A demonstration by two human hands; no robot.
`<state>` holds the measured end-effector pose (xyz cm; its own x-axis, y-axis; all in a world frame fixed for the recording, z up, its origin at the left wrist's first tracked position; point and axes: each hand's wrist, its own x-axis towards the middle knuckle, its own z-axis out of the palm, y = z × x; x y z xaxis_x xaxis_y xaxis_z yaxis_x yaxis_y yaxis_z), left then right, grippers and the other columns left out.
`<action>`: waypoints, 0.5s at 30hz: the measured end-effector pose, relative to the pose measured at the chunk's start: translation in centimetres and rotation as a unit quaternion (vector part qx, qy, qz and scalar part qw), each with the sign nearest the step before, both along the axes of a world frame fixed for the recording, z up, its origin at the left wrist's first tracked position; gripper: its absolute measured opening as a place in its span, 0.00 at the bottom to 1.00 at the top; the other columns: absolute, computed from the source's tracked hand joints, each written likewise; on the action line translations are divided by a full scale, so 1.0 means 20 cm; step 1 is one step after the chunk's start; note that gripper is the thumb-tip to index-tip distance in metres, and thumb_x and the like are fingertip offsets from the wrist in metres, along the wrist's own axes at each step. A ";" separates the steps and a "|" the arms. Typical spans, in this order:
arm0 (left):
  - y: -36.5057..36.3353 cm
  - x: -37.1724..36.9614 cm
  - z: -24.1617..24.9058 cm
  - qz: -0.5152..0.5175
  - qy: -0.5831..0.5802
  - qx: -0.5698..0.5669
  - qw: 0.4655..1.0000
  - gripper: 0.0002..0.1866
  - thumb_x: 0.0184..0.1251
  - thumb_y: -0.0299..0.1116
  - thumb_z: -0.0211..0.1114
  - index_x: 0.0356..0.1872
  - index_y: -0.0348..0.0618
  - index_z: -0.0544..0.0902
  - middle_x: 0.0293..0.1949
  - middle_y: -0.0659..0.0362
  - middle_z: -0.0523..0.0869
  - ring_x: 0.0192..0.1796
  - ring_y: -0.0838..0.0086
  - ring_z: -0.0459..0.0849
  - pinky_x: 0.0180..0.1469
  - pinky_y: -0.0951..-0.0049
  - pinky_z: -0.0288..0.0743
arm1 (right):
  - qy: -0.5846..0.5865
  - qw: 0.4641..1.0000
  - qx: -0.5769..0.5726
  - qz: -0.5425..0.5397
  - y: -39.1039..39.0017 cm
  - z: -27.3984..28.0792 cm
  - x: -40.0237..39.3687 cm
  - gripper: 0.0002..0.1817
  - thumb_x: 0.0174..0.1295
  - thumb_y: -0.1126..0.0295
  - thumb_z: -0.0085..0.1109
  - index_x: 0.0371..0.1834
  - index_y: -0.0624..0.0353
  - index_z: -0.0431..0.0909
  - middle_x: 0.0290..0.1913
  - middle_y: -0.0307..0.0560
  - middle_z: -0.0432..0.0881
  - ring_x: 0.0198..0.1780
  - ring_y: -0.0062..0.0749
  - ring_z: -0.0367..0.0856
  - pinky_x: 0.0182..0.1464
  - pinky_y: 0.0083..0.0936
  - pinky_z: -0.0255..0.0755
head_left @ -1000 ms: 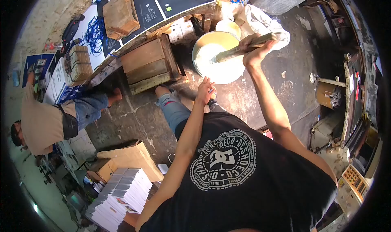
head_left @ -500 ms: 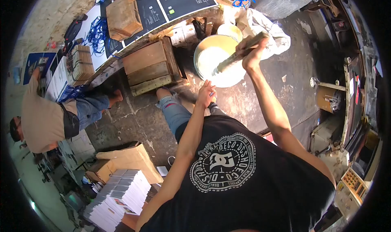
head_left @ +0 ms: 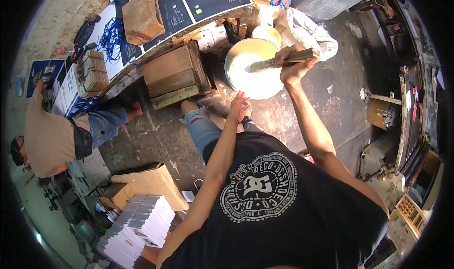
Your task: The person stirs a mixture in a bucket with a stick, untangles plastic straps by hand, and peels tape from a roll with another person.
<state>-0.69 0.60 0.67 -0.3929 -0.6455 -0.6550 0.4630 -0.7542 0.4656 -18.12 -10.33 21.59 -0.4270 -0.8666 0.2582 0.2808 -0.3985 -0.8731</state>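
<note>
A round bucket (head_left: 231,56) of creamy white, paste-like stuff (head_left: 253,82) stands on the floor in front of me. My right hand (head_left: 293,68) is closed around a wooden stick (head_left: 305,55), whose coated lower part slants into the bucket. The stick's squared top end juts out to the right past my fist. At the bucket's near-left edge is my left hand (head_left: 240,108), its fingers partly stretched, loosely bent and apart, with the fingertips right at the rim. No object shows in that hand.
A wooden crate (head_left: 170,73) stands left of the bucket, beside a table with dark printed sheets (head_left: 215,4). White sacking (head_left: 312,37) lies behind the bucket. At far left, another person (head_left: 52,139) works by paper stacks. More stacked paper (head_left: 137,221) is at lower left.
The stick has swung in the bucket: its lower end has moved toward the far side and its top end right and nearer. My right hand turned with it; my left hand has barely moved.
</note>
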 end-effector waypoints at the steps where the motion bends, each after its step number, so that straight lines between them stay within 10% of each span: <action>1: -0.01 0.00 0.00 0.000 0.000 -0.001 1.000 0.46 0.50 0.21 0.50 0.74 0.45 0.42 0.75 0.56 0.48 0.72 0.59 0.58 0.63 0.61 0.60 | 0.008 0.999 0.050 0.013 0.01 -0.03 0.00 0.46 0.49 0.18 0.30 0.15 0.57 0.63 0.11 0.41 0.65 0.13 0.27 0.63 0.16 0.22 0.55; 15: -0.03 0.00 0.06 0.013 0.012 0.021 1.000 0.47 0.50 0.21 0.50 0.74 0.44 0.41 0.75 0.56 0.46 0.71 0.61 0.58 0.60 0.62 0.62 | 0.063 0.989 0.127 -0.034 -0.01 0.02 -0.01 0.44 0.54 0.21 0.28 0.14 0.57 0.63 0.10 0.42 0.66 0.13 0.27 0.66 0.16 0.22 0.58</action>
<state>-0.67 0.00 1.77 -0.3931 -0.6273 -0.6722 0.4928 -0.7610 0.4220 -18.33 -10.46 22.01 -0.4657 -0.8802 0.0915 0.1435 -0.1772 -0.9737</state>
